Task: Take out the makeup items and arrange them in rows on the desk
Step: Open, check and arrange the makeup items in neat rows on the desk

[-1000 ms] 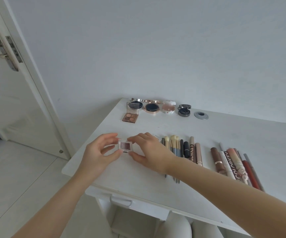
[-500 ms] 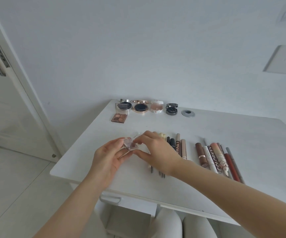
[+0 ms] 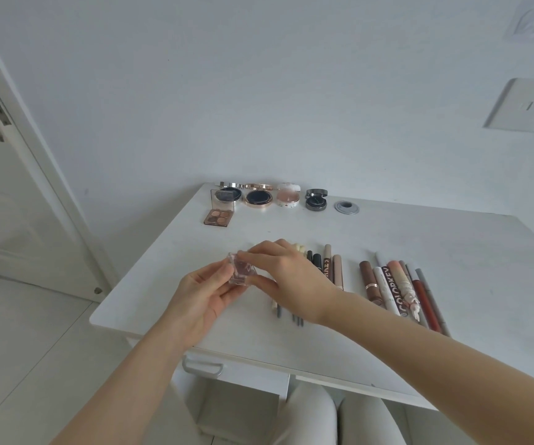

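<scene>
1. Holding a small clear eyeshadow case (image 3: pixel 241 273), both hands are up just above the white desk (image 3: pixel 419 239).
2. The left hand (image 3: pixel 206 293) grips the case from below and from the left, with its fingers curled round it.
3. The right hand (image 3: pixel 286 279) pinches the top of the case with its fingertips (image 3: pixel 249 255).
4. The two hands are close together, with only the case between them.
5. The case is tilted, and the stuff inside it looks pink-brown.
6. At the back of the desk there is a row of round compacts (image 3: pixel 258 198), and they are open.
7. An open eyeshadow palette (image 3: pixel 218 216) with four brown shades lies at the left end of that row.
8. A small round metal ring (image 3: pixel 346 207) sits in the desk at the right end of the row.
9. Partly hidden by the right hand, a row of brushes and pencils (image 3: pixel 326 268) lies flat on the desk.
10. More tubes and sticks (image 3: pixel 397 290) lie side by side further to the right.
11. A drawer handle (image 3: pixel 202 367) shows under the front edge of the desk.
12. A white door (image 3: pixel 9 200) stands on the left.
</scene>
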